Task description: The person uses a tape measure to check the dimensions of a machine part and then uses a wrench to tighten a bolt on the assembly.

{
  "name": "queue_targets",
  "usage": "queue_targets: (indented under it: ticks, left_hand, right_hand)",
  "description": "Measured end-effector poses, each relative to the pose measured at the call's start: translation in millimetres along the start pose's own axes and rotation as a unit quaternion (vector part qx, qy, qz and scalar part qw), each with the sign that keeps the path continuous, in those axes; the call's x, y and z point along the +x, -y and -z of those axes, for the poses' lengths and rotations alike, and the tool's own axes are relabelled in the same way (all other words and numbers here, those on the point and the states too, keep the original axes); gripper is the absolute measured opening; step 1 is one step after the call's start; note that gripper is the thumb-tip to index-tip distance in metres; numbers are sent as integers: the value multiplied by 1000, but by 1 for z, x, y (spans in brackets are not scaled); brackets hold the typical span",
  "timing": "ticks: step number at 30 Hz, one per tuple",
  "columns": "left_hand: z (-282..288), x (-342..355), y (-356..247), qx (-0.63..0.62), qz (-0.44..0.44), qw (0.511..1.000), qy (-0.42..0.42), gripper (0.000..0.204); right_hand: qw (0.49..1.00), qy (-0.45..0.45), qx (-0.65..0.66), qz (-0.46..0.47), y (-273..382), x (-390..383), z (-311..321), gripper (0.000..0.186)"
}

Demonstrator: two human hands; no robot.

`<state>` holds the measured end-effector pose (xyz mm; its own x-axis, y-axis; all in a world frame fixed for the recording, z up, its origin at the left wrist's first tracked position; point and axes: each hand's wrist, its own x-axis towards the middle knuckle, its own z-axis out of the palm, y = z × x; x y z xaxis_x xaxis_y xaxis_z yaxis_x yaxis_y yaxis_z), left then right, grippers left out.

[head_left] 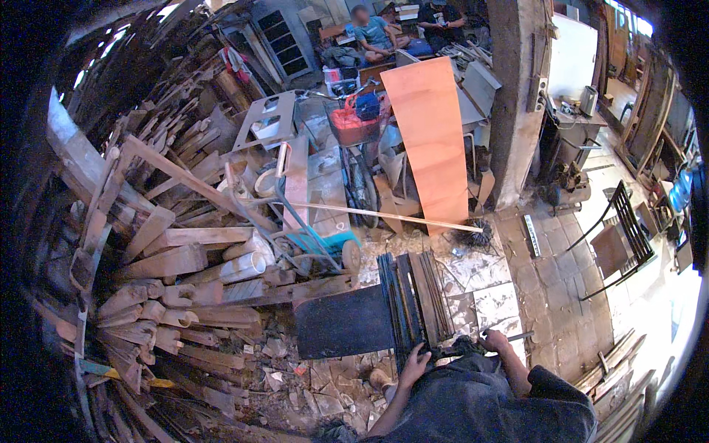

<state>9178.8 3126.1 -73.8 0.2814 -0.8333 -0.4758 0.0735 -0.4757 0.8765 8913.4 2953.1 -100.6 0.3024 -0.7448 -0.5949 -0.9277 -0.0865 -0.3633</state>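
Observation:
My left hand [416, 358] is at the near end of a bundle of long dark slats [402, 295], its fingers closed on something dark that I cannot make out. My right hand [495, 342] is closed on a grey bar [521, 337], just right of a black object [465, 345] between my hands, whose shape is unclear. Browner strips [428, 292] lie along the dark slats, and a flat black board [332, 325] lies to their left. My dark clothing [473, 406] hides much of what is below.
Scrap timber [170, 310] heaps along the left. Ahead are a teal hand truck [310, 244], a pole [369, 214], an orange panel [425, 140], a bicycle [358, 170] and two seated people [373, 37]. A pillar [509, 133] and black metal-framed chair [628, 229] stand right.

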Motion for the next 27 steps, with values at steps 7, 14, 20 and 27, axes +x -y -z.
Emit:
queue_targets:
  ticks: [7, 14, 20, 27]
  left_hand:
    - [1, -7, -15, 57, 10, 998, 11, 61]
    - [0, -3, -17, 24, -15, 995, 97, 59]
    - [2, -6, 17, -63, -43, 996, 34, 69]
    - [34, -39, 59, 107, -2, 994, -10, 49]
  right_hand:
    - [999, 39, -19, 11, 1, -17, 3, 52]
    - [999, 20, 7, 31, -11, -14, -4, 49]
    - [998, 3, -36, 57, 21, -29, -3, 58]
    - [990, 1, -136, 36, 0, -29, -70, 75]
